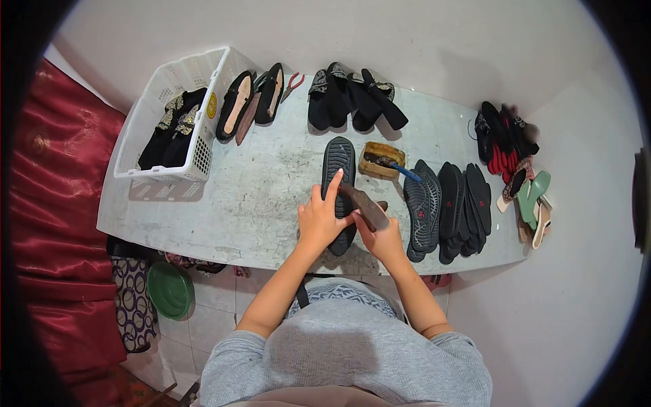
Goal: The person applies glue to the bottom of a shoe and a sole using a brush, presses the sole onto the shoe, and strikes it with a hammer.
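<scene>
Left hand [320, 217] is holding the sole [340, 154]; right hand [381, 239] is gripping, probably, a hammer [367, 208]. Left fingers [333, 186] are sitting close, so a slipping swing could be hitting them.

"What's the person wearing?"
"A grey top [319, 383] with short sleeves [468, 356]; the left hand [320, 218] and right hand [381, 237] are bare."
"And past its hem?"
"Blue-and-white patterned cloth [349, 292], plus a dark strap [302, 294] (whose attachment I can't make out)."
"Nearest the camera?"
"Dusty-pink fabric [339, 399]."
</scene>
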`<state>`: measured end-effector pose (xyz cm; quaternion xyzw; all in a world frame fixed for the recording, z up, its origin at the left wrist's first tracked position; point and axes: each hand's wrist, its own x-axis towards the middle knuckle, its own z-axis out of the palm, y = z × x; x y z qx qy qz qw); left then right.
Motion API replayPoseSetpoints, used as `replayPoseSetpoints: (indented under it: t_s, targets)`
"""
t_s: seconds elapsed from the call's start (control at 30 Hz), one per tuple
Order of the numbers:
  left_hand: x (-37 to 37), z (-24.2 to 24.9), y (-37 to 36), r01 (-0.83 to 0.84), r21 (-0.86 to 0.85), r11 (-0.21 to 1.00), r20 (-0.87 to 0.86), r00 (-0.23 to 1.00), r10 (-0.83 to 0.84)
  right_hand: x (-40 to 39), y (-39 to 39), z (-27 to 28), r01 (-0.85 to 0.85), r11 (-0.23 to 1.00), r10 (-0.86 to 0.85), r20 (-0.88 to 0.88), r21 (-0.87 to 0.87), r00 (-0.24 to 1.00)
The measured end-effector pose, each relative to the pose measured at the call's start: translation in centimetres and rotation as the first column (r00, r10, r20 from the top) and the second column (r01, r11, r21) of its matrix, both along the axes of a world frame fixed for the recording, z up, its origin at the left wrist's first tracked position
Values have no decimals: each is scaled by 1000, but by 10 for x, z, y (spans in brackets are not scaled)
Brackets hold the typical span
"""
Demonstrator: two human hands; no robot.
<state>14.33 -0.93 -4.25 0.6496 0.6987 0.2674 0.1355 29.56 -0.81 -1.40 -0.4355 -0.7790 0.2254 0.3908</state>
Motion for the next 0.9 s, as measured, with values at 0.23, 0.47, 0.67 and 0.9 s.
replayPoseSetpoints:
  t_s: [0.23,0.47,0.67,0.9]
  targets:
    - [1,-6,2,-57,40,998,182,982,48,1,6,9,13,998,-11,-48,56,999]
    - [-2,-8,1,-51,-11,999,172,984,52,-2,3,15,-52,998,56,-103,39,993]
    - [-2,-13,3,-85,0,996,172,982,84,-5,15,20,-31,983,53,122,-179,991]
    - [1,-14,2,-83,-18,996,183,980,85,-17,26,19,29,983,14,231,-181,973]
